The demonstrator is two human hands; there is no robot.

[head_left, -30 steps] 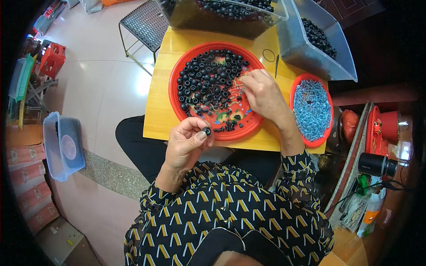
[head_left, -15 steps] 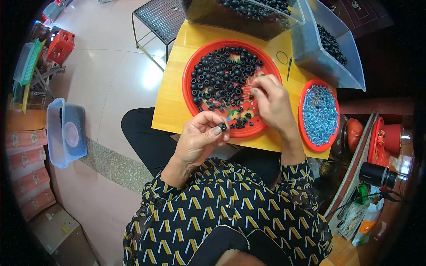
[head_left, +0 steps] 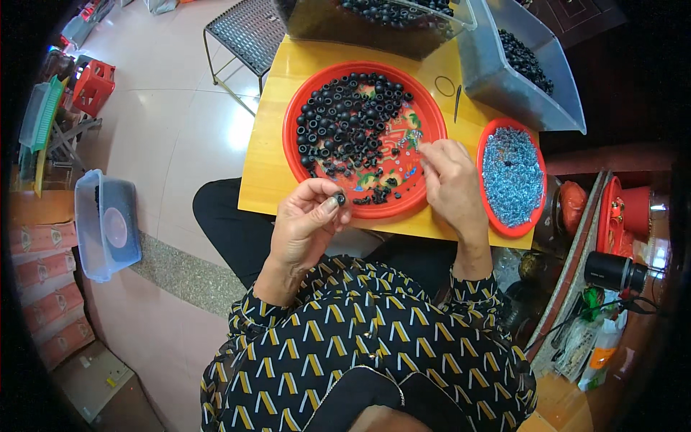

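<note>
My left hand (head_left: 301, 223) is closed, thumb and fingertips pinching a small round black hollow piece (head_left: 340, 198) just in front of a round red tray (head_left: 289, 133). Over the tray's right rim is my right hand (head_left: 455, 183), its thumb and fingers drawn together. Anything between those fingertips is too small to make out. Many black ball-shaped and ring-like pieces (head_left: 345, 119) lie in the left and far part of the tray. Smaller black bits (head_left: 378, 194) sit near its front rim, on the tray's floral pattern.
On the yellow table (head_left: 263, 176), a red oval tray (head_left: 481, 162) of clear bluish beads (head_left: 512, 183) stands right. Clear bins (head_left: 497, 79) of black pieces are at the back, near a hair-thin black loop (head_left: 445, 86) and dark tweezers-like tool (head_left: 458, 104). A stool (head_left: 248, 32) stands beyond.
My right hand has shifted toward the tray's right rim, and the dark bit at its fingertips no longer shows. My left hand still pinches the black piece. The whole view has shifted slightly.
</note>
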